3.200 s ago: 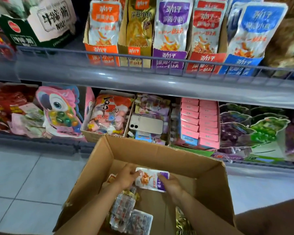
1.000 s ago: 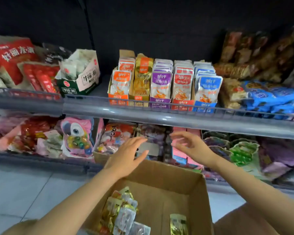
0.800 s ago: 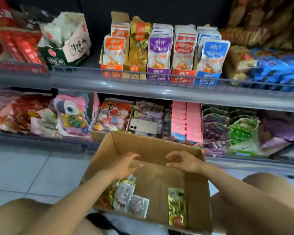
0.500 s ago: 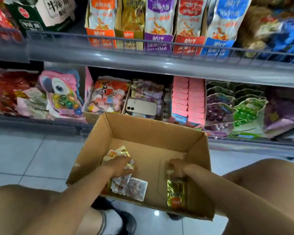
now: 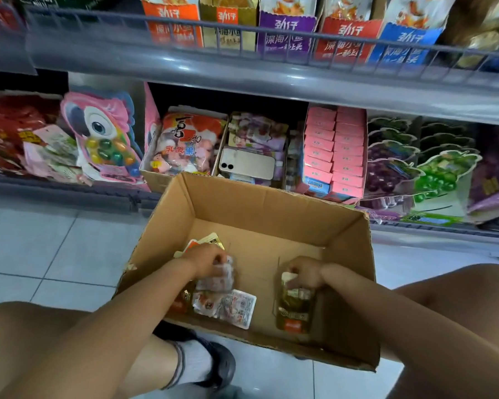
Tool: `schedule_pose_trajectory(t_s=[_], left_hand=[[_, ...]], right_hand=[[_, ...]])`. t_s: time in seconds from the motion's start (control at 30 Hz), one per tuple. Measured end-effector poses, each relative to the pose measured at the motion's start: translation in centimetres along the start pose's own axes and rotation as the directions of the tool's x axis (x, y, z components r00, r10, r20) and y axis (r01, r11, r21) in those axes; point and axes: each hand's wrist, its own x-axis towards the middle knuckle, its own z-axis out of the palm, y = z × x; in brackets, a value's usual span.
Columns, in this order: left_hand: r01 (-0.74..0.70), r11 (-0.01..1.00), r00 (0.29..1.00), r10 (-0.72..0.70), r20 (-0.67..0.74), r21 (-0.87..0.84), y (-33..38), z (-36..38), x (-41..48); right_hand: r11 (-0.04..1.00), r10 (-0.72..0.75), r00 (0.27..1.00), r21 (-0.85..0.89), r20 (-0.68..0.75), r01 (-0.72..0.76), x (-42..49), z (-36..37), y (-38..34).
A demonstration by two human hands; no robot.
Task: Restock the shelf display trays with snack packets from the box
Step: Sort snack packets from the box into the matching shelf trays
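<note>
An open cardboard box (image 5: 260,203) stands on the floor between my knees. My left hand (image 5: 206,260) is down in its left side, fingers curled round a clear snack packet (image 5: 218,279) on a small pile of packets (image 5: 228,306). My right hand (image 5: 303,273) pinches the top of a gold packet (image 5: 293,309) lying at the box's right side. On the upper shelf stand the display trays: orange (image 5: 173,23), gold (image 5: 228,24), purple (image 5: 285,33), red (image 5: 346,38) and blue (image 5: 401,41), all holding upright packets.
A grey wire rail (image 5: 271,53) runs along the upper shelf's front. On the lower shelf sit a phone (image 5: 247,162) on a tray, pink boxes (image 5: 334,151), a parrot-shaped candy pack (image 5: 104,136) and grape jelly packs (image 5: 415,168). The floor (image 5: 41,249) is tiled.
Both hands came down from the shelf into the box. The left now grips a clear packet from the pile and the right has taken the top of the gold packet. The view tilted down.
</note>
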Motion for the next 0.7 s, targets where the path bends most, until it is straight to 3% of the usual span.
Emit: schedule_pose_trajectory(t_s=[0.13,0.2,0.27,0.33,0.4,0.47,0.5,0.57,0.7], left_hand=[[0.028,0.937,0.956,-0.127,-0.265,-0.347,0.1,-2.0,-1.0],[-0.004,0.843,0.902,-0.229,-0.365,-0.537,0.2,-3.2,-1.5],[-0.032,0.652,0.861,-0.366,-0.352,-0.757,0.8,-4.3,-2.2],[-0.051,0.411,0.853,-0.455,-0.253,-0.910,2.0,-5.1,-2.9],[-0.085,0.216,0.858,-0.480,-0.182,-0.973,3.4,-5.7,-3.5],[-0.135,0.058,0.872,-0.467,-0.146,-0.989,4.9,-6.3,-4.3],[-0.157,0.003,0.884,-0.446,-0.141,-0.988,5.6,-6.6,-4.7],[-0.193,0.000,0.892,-0.417,-0.175,-0.981,6.9,-7.1,-5.6],[-0.270,0.038,0.882,-0.391,-0.263,-0.962,9.2,-8.1,-7.3]], right_hand=[[0.915,-0.027,0.978,0.390,-0.205,0.107,0.0,-0.9,-1.0],[0.772,0.021,0.951,0.609,-0.307,0.180,-0.5,-2.0,-1.3],[0.565,0.011,0.930,0.770,-0.367,0.297,-1.7,-3.2,-1.9],[0.348,0.011,0.917,0.862,-0.398,0.370,-2.8,-3.9,-2.8],[0.146,0.057,0.912,0.907,-0.407,0.395,-3.7,-4.0,-3.5],[0.028,0.117,0.906,0.914,-0.406,0.406,-4.5,-3.9,-4.2],[0.002,0.136,0.900,0.909,-0.413,0.417,-4.9,-3.7,-4.6],[0.033,0.128,0.886,0.895,-0.446,0.446,-5.9,-3.2,-5.4],[0.254,0.058,0.834,0.816,-0.549,0.519,-7.6,-3.1,-6.4]])
